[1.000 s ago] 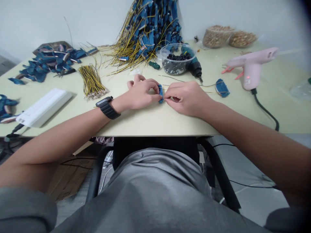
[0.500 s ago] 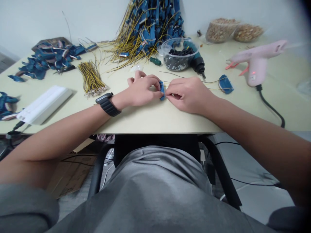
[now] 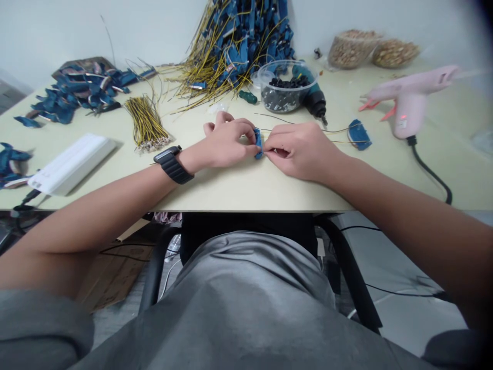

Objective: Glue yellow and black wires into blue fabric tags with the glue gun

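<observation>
In the head view, a small blue piece (image 3: 258, 150) lies at the middle of the table (image 3: 246, 190), between the two hands. The left hand (image 3: 231, 145) pinches it from the left with thumb and forefinger, its other fingers bent and raised; the right hand (image 3: 298, 151) has thumb and forefinger pressed together at the piece's right edge, and whether they grip a wire there is too small to tell. The piece is narrow and the left hand's hold slight, so a sideways push from the right could well twist it loose. Thin wires run from a second blue piece (image 3: 359, 135), on the right, to behind the right hand, which might snag them if lifted carelessly. The pink glue gun (image 3: 412, 103) beyond shows a red light; if its nozzle is hot, a stray reach could end in a burn. On the far side, a round clear tub (image 3: 265, 90) holds black bits (image 3: 290, 82) above greyish ones, and farther right two clear containers, one (image 3: 350, 50) beside the other (image 3: 396, 53), are filled with tan pieces.
</observation>
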Tool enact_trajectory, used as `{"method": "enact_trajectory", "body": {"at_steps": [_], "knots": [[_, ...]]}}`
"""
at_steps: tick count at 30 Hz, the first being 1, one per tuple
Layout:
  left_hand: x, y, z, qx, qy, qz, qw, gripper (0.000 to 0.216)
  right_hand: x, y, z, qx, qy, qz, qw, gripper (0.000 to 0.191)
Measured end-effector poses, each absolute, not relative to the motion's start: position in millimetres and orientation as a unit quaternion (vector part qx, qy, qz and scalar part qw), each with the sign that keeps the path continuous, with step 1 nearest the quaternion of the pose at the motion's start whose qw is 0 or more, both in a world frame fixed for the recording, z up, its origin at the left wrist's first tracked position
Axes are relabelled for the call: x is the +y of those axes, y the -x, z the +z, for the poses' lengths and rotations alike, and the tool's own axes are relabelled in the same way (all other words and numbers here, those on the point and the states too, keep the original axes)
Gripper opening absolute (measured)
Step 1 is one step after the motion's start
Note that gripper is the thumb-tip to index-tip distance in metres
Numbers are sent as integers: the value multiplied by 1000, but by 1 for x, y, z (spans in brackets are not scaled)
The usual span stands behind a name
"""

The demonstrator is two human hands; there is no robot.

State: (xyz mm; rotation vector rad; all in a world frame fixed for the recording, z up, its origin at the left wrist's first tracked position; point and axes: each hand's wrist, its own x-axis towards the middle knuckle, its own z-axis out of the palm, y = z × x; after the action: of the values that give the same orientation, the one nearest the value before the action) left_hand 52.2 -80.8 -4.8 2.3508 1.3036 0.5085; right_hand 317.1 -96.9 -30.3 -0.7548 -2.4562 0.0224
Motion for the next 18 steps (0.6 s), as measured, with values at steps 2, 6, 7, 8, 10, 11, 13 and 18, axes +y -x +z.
{"method": "enact_trajectory", "body": {"at_steps": [2, 6, 7, 8, 10, 11, 13, 18], "knots": [[-81, -53, -4, 469, -841, 179, 202, 28, -97, -317, -30, -916, 283, 10, 283, 28], [-80, -53, -3, 469, -839, 178, 210, 28, -100, -316, -27, -912, 302, 27, 277, 24], [-80, -52, -3, 468, -839, 180, 213, 27, -101, -316, -25, -910, 310, 33, 273, 23], [-79, -52, -4, 465, -839, 183, 217, 26, -101, -316, -24, -908, 318, 38, 270, 22], [-78, -50, -5, 455, -840, 190, 223, 25, -102, -317, -22, -904, 333, 50, 262, 19], [-78, -50, -5, 450, -842, 195, 226, 25, -101, -318, -21, -903, 338, 55, 258, 19], [-78, -49, -5, 445, -843, 201, 228, 23, -100, -320, -20, -902, 344, 65, 253, 17], [-78, -49, -3, 449, -839, 193, 238, 22, -100, -326, -13, -881, 389, 75, 260, 13]]}}
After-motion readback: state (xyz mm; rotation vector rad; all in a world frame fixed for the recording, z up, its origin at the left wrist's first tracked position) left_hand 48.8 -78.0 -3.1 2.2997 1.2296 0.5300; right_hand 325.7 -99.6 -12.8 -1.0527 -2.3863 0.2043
